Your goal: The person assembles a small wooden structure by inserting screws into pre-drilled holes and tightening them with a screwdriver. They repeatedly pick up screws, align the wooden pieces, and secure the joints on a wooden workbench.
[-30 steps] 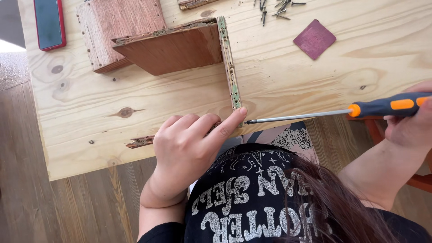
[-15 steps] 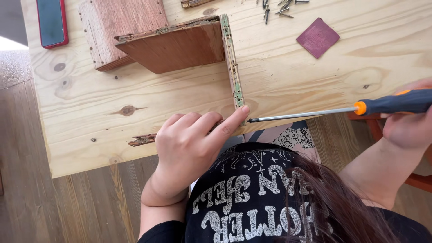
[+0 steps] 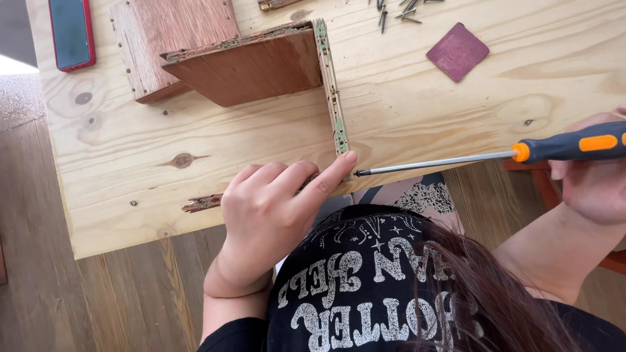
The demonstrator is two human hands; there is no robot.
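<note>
My left hand (image 3: pixel 274 212) rests on the front edge of the plywood table (image 3: pixel 417 104), its index finger pressed against the near end of a thin green-edged wooden strip (image 3: pixel 331 91). That strip forms the upright edge of a brown wooden panel piece (image 3: pixel 251 65). My right hand (image 3: pixel 593 176) grips the orange and black handle of a long screwdriver (image 3: pixel 456 160). The screwdriver lies level, its tip pointing left at the strip's near end, right beside my fingertip.
A second brown wooden board (image 3: pixel 166 42) lies behind the panel. A red-cased phone (image 3: pixel 70 32) lies at the table's far left. A dark red square pad (image 3: pixel 458 52) and several loose screws (image 3: pixel 398 10) lie at the back. Wooden floor lies below.
The view has shifted slightly, so the table and the wooden piece sit a little further right and lower. The screwdriver tip stays at the strip's end; my left finger stays pressed there.
</note>
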